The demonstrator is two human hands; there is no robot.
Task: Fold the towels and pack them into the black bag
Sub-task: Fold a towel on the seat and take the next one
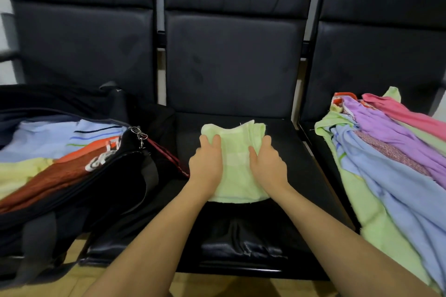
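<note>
A folded light green towel (237,159) lies on the middle black seat (294,152). My left hand (206,164) rests flat on the towel's left side, fingers straight. Pressing on its right side is my right hand (266,164), fingers also extended. The open black bag (115,190) sits on the left seat, holding folded towels in light blue (60,137), orange-brown (55,176) and pale yellow (19,173).
A pile of unfolded towels (391,157) in green, blue, purple and pink covers the right seat. Black chair backs (234,60) rise behind. The bag's strap (166,154) drapes toward the middle seat. The wooden floor (217,284) shows below the seat edge.
</note>
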